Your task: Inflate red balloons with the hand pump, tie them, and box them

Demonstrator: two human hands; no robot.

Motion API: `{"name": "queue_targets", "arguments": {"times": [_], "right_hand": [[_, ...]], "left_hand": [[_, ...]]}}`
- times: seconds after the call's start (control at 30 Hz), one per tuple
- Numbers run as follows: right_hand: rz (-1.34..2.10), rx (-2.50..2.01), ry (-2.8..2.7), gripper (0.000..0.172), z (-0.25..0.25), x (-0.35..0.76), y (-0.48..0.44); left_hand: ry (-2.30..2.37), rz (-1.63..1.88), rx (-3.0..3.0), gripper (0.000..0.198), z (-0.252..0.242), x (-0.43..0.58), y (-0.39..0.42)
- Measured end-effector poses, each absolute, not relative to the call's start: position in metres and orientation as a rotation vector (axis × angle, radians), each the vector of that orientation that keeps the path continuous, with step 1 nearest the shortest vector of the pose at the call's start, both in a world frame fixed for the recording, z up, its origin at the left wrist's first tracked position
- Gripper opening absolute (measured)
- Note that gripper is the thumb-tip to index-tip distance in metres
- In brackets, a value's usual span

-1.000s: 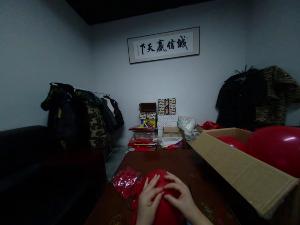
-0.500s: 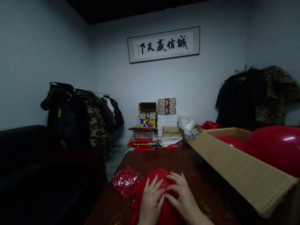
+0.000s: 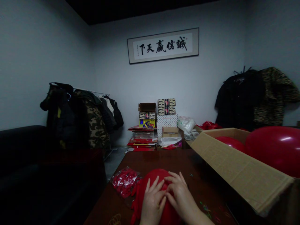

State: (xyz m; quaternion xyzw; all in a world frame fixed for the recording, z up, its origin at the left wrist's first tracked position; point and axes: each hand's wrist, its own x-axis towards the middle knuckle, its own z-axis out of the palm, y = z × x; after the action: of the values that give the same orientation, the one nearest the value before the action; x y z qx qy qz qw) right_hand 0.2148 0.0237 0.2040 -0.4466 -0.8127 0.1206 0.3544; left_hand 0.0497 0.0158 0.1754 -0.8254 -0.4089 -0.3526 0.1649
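A red inflated balloon (image 3: 157, 174) rests on the dark wooden table in front of me, under both hands. My left hand (image 3: 152, 200) lies over its left side, the outer fingers fanned across the surface and the thumb and forefinger closed at its middle. From the right, my right hand (image 3: 179, 191) meets it there, thumb and forefinger pinching at the same spot. The bit between the fingertips is small and mostly hidden. Touching distance left of the balloon are limp red pieces (image 3: 136, 190) and a clear bag (image 3: 125, 182) of uninflated red balloons.
An open cardboard box (image 3: 239, 165) with large red balloons (image 3: 274, 150) stands at the right. Thin coloured bands (image 3: 206, 208) and yellowish rubber bands (image 3: 115, 219) lie on the table (image 3: 161, 158). Stacked boxes (image 3: 167, 122) stand behind; a black sofa (image 3: 25, 140) is at the left.
Both hands stay on the balloon at nearly the same place. The right hand's fingers have shifted slightly to the left and curled a little more.
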Motion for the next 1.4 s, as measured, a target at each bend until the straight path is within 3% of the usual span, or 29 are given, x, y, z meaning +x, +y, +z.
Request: {"name": "queue_targets", "arguments": {"times": [0.33,0.6,0.77,1.03,1.23,1.4], "right_hand": [[0.504,-0.972,-1.922,0.008,0.182,0.213,0.036],[0.72,-0.853,-1.974,0.012,0.194,0.22,0.033],[0.532,-0.957,-2.203,0.007,0.206,0.226,0.03],[0.279,-1.153,-1.894,0.008,0.19,0.237,0.053],[0.82,-0.965,-1.868,0.023,0.191,0.231,0.044],[1.155,-0.728,-1.794,0.021,0.196,0.235,0.043]], "left_hand": [[-1.162,-1.024,-2.378,0.016,0.175,0.046,0.012],[-1.201,-1.105,-2.381,0.017,0.172,0.036,0.015],[-1.212,-1.127,-2.398,0.017,0.173,0.034,0.015],[-1.21,-1.17,-2.405,0.015,0.173,0.035,0.012],[-1.258,-1.195,-2.369,0.016,0.168,0.031,0.016],[-1.307,-1.201,-2.369,0.015,0.169,0.031,0.015]]}}
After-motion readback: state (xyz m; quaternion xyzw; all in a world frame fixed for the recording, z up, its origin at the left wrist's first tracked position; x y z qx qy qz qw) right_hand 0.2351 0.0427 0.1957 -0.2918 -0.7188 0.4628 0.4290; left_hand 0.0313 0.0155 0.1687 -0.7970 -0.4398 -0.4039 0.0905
